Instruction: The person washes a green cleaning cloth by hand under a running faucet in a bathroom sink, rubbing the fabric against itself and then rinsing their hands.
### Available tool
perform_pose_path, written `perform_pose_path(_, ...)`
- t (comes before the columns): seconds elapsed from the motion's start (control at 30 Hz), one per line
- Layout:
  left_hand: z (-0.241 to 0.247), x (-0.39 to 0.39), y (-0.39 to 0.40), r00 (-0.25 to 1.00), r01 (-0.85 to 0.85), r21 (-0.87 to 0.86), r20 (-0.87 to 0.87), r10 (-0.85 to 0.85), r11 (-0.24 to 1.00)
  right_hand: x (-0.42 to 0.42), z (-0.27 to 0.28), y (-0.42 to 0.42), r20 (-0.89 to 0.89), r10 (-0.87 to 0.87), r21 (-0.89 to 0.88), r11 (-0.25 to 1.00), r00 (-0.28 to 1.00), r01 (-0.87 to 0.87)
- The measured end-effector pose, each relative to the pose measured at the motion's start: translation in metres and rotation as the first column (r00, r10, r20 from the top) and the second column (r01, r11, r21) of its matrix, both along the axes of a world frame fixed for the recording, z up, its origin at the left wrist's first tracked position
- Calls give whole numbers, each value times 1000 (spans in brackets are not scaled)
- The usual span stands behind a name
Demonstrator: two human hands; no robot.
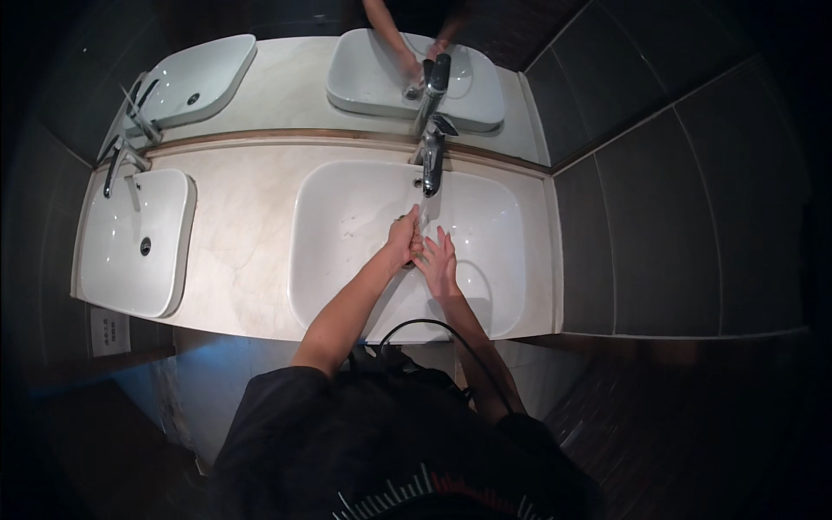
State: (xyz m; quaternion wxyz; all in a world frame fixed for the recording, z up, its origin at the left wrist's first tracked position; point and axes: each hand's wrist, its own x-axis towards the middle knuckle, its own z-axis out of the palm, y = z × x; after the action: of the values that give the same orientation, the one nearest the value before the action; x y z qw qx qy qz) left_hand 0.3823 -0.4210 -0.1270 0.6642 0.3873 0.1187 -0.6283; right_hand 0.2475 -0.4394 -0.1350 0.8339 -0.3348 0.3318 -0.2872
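Note:
Under the chrome faucet (433, 162), both my hands are over a white ceramic washbasin (338, 260). A thin stream of water (424, 209) runs from the spout between them. My left hand (404, 237) has its thumb pointing toward the faucet and its fingers curled; whether anything is inside them is hidden. Close beside it on the right, my right hand (442, 265) has its fingers spread and grips nothing. A small greenish patch shows where the fingertips meet, too blurred to name. The basin's drain (408, 264) is partly covered by my hands.
A second washbasin (117, 260) with its own faucet (114, 166) sits left on the pale stone countertop (240, 240). Behind runs a mirror (292, 78) reflecting basins and arms. A dark tiled wall (656, 240) bounds the right. A black cable (426, 321) loops across my right forearm.

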Motion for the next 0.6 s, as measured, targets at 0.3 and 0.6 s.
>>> perform_pose_path(0.3, -14, 5, -17, 983, 66, -7, 172, -64, 998, -13, -11, -16, -352, 91, -280, 940, 932, -197)
perform_pose_path(0.6, 19, 34, 41, 696, 399, -94, 678, -235, 912, 5, 23, -18, -230, 204, -152, 958, 952, -242)
